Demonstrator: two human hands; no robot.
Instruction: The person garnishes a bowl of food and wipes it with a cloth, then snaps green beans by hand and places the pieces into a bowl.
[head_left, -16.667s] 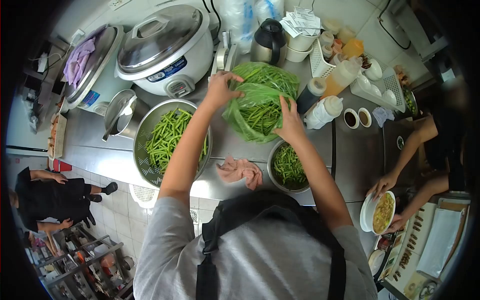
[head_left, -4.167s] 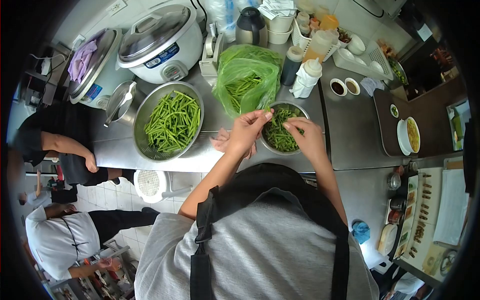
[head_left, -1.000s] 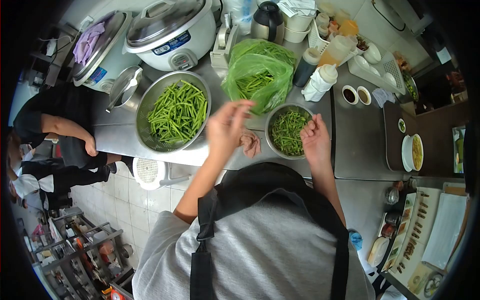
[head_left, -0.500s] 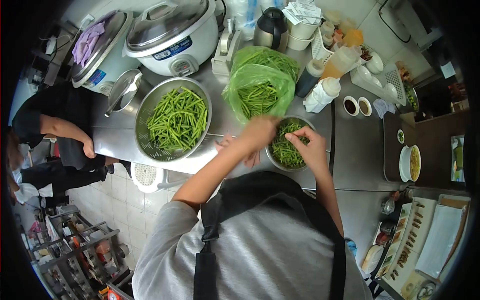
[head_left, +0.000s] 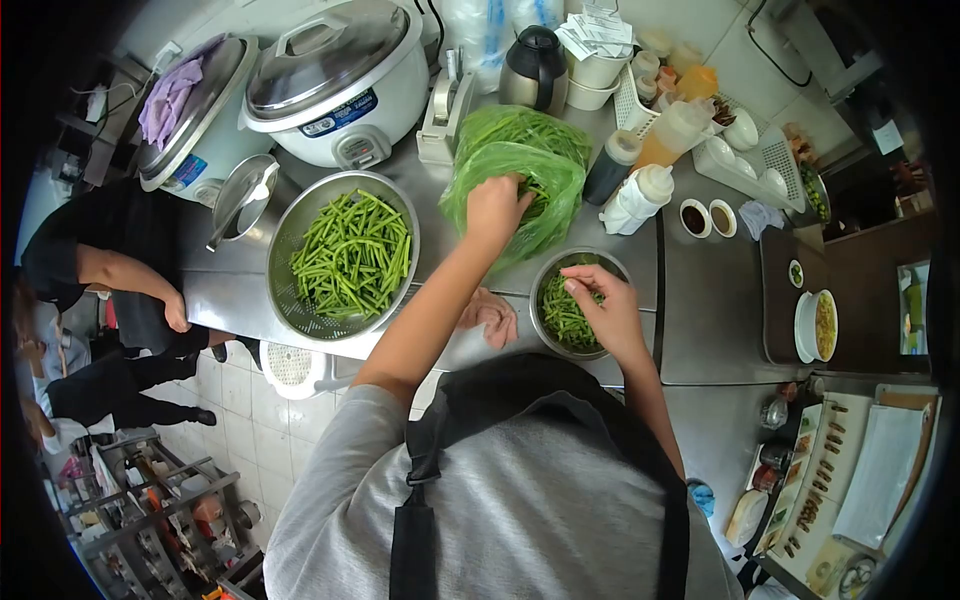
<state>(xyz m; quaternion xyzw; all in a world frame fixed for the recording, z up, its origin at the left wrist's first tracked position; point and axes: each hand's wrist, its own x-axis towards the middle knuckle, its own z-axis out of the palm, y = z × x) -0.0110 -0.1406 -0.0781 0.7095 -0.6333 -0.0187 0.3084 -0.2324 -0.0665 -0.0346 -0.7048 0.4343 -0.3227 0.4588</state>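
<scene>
Indoors, left hand (head_left: 495,212) dips into crinkled, see-through green plastic bag (head_left: 550,160) of slender green beans (head_left: 541,203), fingertips hidden, grip impossible to tell; right hand (head_left: 608,312) curves over round, shiny metal bowl (head_left: 592,257) of chopped beans (head_left: 566,322), thumb and forefinger nearly meeting, hold unclear; perforated metal colander (head_left: 283,268) heaped with smooth, stick-like bean pieces (head_left: 350,255); crumpled pink cloth (head_left: 490,317) on sleek steel counter (head_left: 437,238)

On the worktop (head_left: 710,310), a colander (head_left: 286,290) of beans (head_left: 350,255) lies to the left, a bag (head_left: 550,215) of beans at centre, and a bowl (head_left: 536,305) of beans before the bag, to its right. A cloth (head_left: 492,318) lies between colander and bowl. Behind the colander stands a rice cooker (head_left: 335,90); behind the bag, a jug (head_left: 530,72). Right of the bag stand bottles (head_left: 638,200), then two cups (head_left: 694,217).
</scene>
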